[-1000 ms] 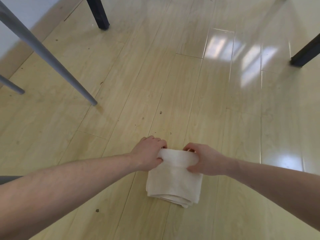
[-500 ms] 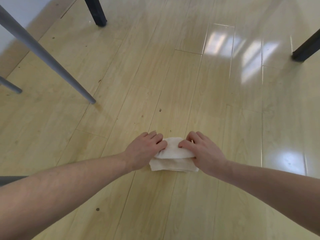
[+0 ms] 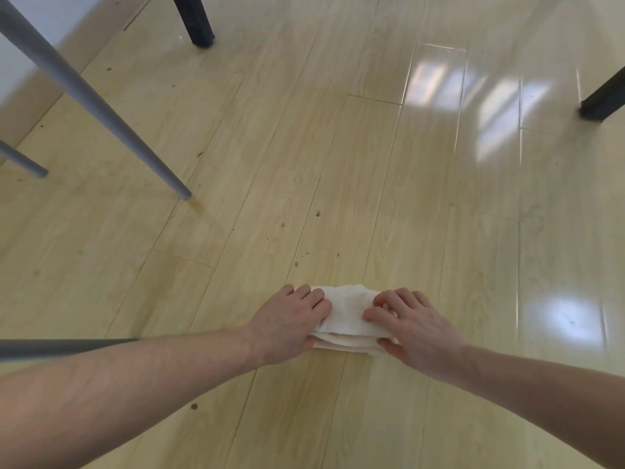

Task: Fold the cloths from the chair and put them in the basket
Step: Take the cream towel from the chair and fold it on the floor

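Observation:
A small white cloth (image 3: pixel 348 309), folded into a thick compact bundle, lies on the light wooden floor (image 3: pixel 372 181) just in front of me. My left hand (image 3: pixel 291 323) covers its left end with bent fingers on top. My right hand (image 3: pixel 409 323) holds its right end, fingers curled over the top and the thumb tucked at the near lower edge. Only the middle strip and the layered near edge of the cloth show between the hands. No basket is in view.
Grey metal chair legs (image 3: pixel 101 110) slant down to the floor at the left, with a shorter one (image 3: pixel 23 160) further left and a grey bar (image 3: pixel 61 346) by my left forearm. Black furniture legs stand at the top (image 3: pixel 198 22) and at the right edge (image 3: pixel 605 99).
A second ago the cloth was longer, its far edge lifted in both hands. It has been folded over on itself into a short bundle, and both hands now hold its ends down.

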The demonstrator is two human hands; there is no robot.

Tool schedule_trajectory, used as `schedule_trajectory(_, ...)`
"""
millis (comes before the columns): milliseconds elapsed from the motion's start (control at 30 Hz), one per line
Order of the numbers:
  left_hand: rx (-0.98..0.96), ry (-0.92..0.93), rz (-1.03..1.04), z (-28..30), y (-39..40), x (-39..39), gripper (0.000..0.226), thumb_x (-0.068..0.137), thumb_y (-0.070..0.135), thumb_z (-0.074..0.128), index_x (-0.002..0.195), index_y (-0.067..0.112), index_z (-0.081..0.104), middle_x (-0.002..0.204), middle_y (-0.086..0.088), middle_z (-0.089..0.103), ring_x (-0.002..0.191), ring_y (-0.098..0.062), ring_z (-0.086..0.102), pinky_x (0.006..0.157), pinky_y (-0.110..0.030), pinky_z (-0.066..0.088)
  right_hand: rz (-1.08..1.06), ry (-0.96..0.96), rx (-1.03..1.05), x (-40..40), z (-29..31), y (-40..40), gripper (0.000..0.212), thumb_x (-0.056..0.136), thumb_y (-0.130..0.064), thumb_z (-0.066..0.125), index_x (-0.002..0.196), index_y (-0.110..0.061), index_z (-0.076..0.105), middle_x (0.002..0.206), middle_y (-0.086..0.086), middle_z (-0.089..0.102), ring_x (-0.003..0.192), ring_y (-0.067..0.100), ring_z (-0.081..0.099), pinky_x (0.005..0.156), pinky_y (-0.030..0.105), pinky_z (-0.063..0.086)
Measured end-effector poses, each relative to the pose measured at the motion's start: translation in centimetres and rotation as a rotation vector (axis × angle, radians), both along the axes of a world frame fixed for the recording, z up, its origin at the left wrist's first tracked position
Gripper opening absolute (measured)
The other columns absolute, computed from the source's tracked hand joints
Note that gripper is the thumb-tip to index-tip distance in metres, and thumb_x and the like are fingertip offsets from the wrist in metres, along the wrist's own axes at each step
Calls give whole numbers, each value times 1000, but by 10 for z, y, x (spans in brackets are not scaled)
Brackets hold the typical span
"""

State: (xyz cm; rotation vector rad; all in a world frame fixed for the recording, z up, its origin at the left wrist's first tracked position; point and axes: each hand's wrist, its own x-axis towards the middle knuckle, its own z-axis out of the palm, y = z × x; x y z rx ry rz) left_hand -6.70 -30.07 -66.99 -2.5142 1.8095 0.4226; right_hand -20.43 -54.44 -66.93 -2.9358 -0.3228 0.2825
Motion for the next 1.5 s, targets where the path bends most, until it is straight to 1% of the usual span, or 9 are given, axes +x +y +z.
schedule_trajectory(100,18,12,17,-2,-9,-4,21,85,9,63,98,23,52,92,4,58,82,-17,46,76,-31,39,-26,6,26,5,-5,8,51,67,-24,83,103,-32,49,102,-11,53,84,16,51,73,29,47)
schedule_trajectory(233,63,120,39,-9,-12,-7,23,93,1,52,96,24,53,97,3,59,87,-16,45,77,-27,32,-21,49,49,11,-12,14,46,69,-12,77,98,-31,46,96,-10,51,79,16,51,67,28,47)
schedule_trajectory(367,71,418,170,-4,-12,-2,17,87,18,55,81,26,42,83,11,52,82,-14,49,66,-26,35,-16,122,128,7,-4,13,20,82,-38,59,101,-33,57,100,-13,54,84,13,54,74,28,45)
schedule_trajectory(467,-32,658,501,4,-17,8,17,93,34,57,89,27,42,74,8,54,66,-13,51,56,-27,39,-308,200,386,11,6,9,17,91,-41,53,104,-36,64,107,-18,54,76,9,60,73,32,51)
schedule_trajectory(633,-102,539,733,-7,-10,23,61,86,58,67,131,33,34,96,11,59,78,-10,61,68,-31,50,-597,333,400,14,-8,-3,91,73,-71,71,150,-41,32,138,-20,32,93,6,62,82,28,51)
schedule_trajectory(733,-76,469,680,-28,6,22,75,82,76,57,142,37,34,126,19,39,101,-7,55,84,-31,50,-543,318,334,9,-24,-4,80,69,-80,65,135,-38,51,118,-19,48,107,8,51,92,27,46)
schedule_trajectory(1000,-139,572,741,-31,3,14,40,89,61,56,112,31,46,111,14,46,100,-9,50,79,-30,45,-617,400,485,16,-25,4,45,76,-64,67,107,-35,53,101,-17,60,99,9,53,83,33,48)
schedule_trajectory(1167,-244,959,1157,41,-9,-25,29,97,38,64,117,23,48,106,7,64,98,-13,64,70,-26,50,-973,435,852,0,44,25,35,81,-39,78,104,-29,53,94,-11,69,81,8,67,61,27,53)
schedule_trajectory(1500,-394,1091,1507,378,-52,-63,31,96,38,67,120,22,53,111,7,65,99,-10,64,80,-30,52,-1283,471,1245,-40,378,-1,68,67,-56,85,127,-34,61,116,-11,74,104,11,73,94,42,59)
